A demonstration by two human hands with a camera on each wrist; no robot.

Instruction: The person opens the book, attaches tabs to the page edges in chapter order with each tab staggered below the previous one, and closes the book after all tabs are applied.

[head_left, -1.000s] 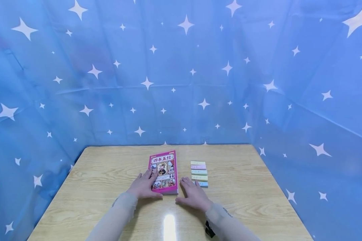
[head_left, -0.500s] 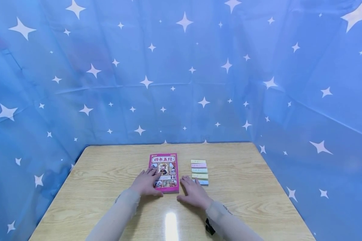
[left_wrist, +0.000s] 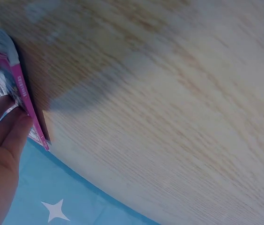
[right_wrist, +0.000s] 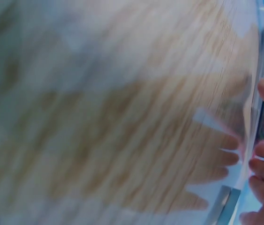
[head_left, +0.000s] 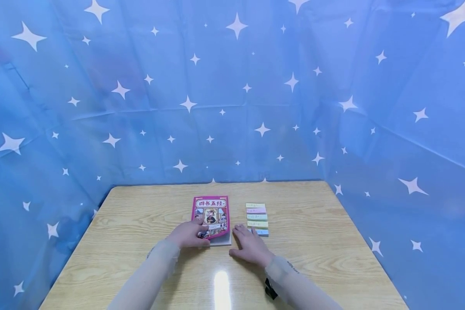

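A pink book (head_left: 211, 215) with comic-style pictures and Chinese characters on its cover lies on the wooden table. My left hand (head_left: 188, 234) is at its lower left and grips the lower edge of the cover, which is lifted a little so white pages show beneath. In the left wrist view the left fingers (left_wrist: 11, 126) lie against the book beside its pink spine. Just right of the book my right hand (head_left: 252, 247) rests on the table with relaxed fingers, holding nothing. Its fingertips partly cover the lowest of several coloured sticky note pads (head_left: 257, 217).
The sticky note pads form a column right of the book, with handwriting too small to read. A black object (head_left: 270, 289) sits by the right forearm. Blue star-patterned cloth (head_left: 224, 107) hangs behind and beside the table (head_left: 314, 224).
The left hand has curled round the lower cover edge and raised it, baring the pages. Earlier the book turned slightly straighter. The right hand has hardly moved.
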